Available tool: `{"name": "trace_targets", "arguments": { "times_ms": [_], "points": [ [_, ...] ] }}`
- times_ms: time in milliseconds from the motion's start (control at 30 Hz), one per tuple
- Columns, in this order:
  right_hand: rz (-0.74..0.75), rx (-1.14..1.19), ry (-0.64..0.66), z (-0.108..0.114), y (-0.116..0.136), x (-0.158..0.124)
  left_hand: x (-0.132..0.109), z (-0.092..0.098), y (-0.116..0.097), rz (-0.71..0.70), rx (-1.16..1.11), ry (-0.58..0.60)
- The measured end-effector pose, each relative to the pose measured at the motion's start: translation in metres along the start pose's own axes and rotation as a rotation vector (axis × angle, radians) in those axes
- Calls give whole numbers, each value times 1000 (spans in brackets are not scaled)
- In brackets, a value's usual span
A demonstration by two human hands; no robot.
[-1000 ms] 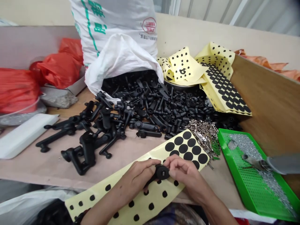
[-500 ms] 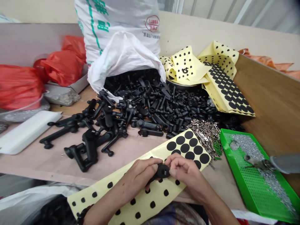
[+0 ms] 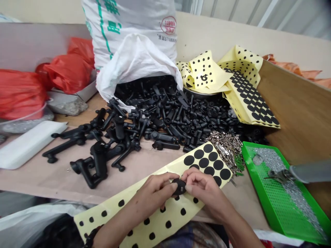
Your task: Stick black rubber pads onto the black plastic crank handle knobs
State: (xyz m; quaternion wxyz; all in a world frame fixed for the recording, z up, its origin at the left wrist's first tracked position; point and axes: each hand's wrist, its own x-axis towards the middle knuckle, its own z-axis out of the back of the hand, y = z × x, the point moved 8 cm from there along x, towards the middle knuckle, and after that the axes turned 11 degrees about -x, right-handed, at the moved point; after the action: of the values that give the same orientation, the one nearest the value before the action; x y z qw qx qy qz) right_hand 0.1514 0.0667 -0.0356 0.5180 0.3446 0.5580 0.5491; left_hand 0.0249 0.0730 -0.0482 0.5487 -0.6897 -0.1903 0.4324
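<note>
Between my two hands is a black plastic part with a round end [image 3: 179,187], held above a yellow backing sheet. My left hand [image 3: 157,189] is closed around its left side, with the thumb lying over the round face. From the right, the thumb and fingers of my right hand [image 3: 200,184] pinch the rim of the same end. A small light slot shows in the round face; the rest of the part is hidden by my left hand. The yellow sheet [image 3: 157,229] slants beneath both hands, carrying round black stickers [image 3: 204,162] at its upper right end.
Black jointed plastic arms [image 3: 99,158] lie at the left, before a white sack [image 3: 134,58] spilling black parts. Metal pins [image 3: 229,148] are heaped by a green tray [image 3: 274,206] of small metal pieces, with a grey tool [image 3: 310,172] over it. Sticker sheets [image 3: 252,98] sit behind.
My left thumb has slid further right onto the round face of the black part. Both hands keep their hold in nearly the same place.
</note>
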Motion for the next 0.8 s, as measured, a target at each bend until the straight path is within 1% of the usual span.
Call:
{"name": "trace_targets", "arguments": {
  "times_ms": [133, 267, 333, 367, 400, 533, 567, 633, 700, 733, 800],
  "points": [
    [50, -121, -50, 2, 2, 0, 0, 2, 3, -32, 15, -50],
    [212, -417, -180, 3, 15, -8, 1, 6, 2, -75, 80, -144],
    [278, -503, -239, 3, 21, -13, 1, 7, 1, -83, 76, -169],
    [283, -477, -242, 3, 21, -14, 1, 7, 2, -85, 54, -174],
    [256, -400, -222, 3, 18, -14, 0, 7, 2, -86, 22, -173],
    [-24, 161, -64, -3, -10, -11, -5, 7, 3, -83, -102, -161],
    [-77, 274, -48, -5, -14, -10, -6, 7, 3, -85, -118, -161],
    [-121, 417, -50, -6, -18, -9, -8, 7, 2, -84, -136, -170],
    [-120, 456, -71, -7, -18, -7, -11, 8, 2, -75, -129, -182],
    [-105, 433, -82, -8, -16, -6, -13, 8, 0, -76, -109, -190],
    [-53, 280, -67, -15, -8, -6, -20, 9, -4, -90, -36, -209]
  ]
}}
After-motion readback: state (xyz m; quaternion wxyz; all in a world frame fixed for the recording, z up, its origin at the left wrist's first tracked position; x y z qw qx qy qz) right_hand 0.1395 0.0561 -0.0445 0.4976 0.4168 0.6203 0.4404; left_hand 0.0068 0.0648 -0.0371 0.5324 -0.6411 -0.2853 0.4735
